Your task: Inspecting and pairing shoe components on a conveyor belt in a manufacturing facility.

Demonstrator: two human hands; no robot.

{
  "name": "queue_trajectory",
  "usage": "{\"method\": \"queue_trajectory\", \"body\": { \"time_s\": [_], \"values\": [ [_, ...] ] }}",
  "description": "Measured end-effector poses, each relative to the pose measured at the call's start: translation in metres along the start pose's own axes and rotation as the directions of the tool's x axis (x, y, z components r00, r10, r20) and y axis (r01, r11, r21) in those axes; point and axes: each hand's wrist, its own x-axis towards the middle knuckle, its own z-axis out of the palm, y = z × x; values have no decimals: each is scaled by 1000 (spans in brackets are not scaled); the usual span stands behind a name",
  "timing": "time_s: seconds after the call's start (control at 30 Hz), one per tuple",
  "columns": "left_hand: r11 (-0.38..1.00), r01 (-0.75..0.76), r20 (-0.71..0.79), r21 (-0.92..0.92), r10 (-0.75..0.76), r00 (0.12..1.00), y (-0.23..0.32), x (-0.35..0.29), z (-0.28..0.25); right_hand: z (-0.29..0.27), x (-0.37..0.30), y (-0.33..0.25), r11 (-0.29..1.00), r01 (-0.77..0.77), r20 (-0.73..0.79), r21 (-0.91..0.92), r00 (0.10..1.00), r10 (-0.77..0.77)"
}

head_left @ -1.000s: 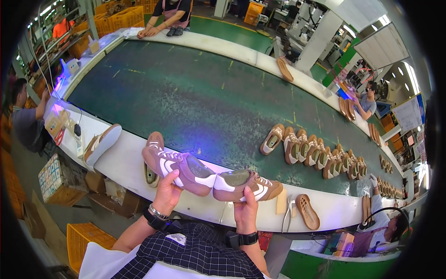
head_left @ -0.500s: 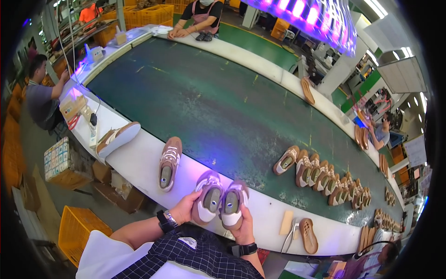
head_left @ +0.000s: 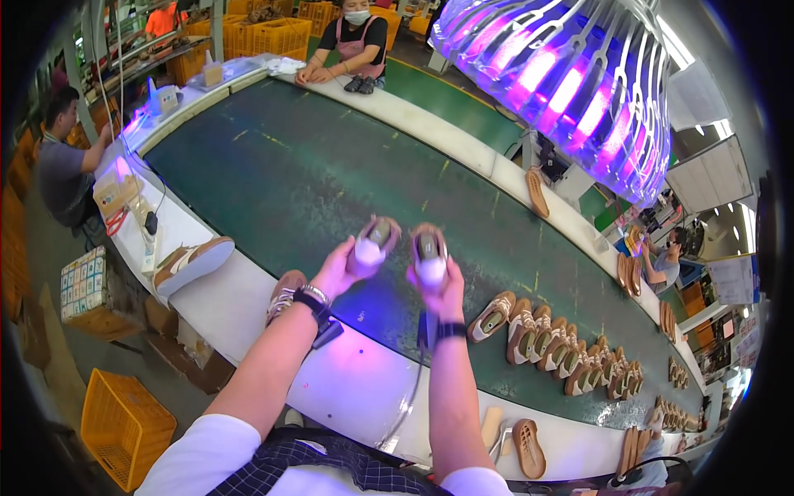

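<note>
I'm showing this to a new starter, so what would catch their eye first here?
Probably the big purple-lit lamp hanging at upper right. Next, the left hand and right hand each holding a shoe up, the left shoe beside the right shoe, over the green belt. A row of shoes lines its right side.

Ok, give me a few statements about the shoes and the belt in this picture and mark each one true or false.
1. Each hand holds one shoe raised above the belt. True: the left hand grips one shoe and the right hand grips the other shoe.
2. The green conveyor belt is packed with shoes from end to end. False: most of it is bare; a row of shoes lies at the right.
3. A wristwatch sits on the left wrist. True.
4. The lamp overhead glows green. False: it glows purple and pink.
5. The yellow crate stands on the belt. False: it is on the floor, lower left.
</note>
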Motion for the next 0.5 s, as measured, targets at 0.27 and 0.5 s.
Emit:
{"method": "queue_trajectory", "body": {
  "time_s": [0.27,0.5],
  "values": [
    [721,284,-407,632,-3,913,-58,-69,-55,-97,25,43,923,-260,-450,-283,886,111],
    [586,-95,-190,805,405,894,-68,-178,-11,-140,-34,66,831,-447,-563,-331,800,207]
  ]
}}
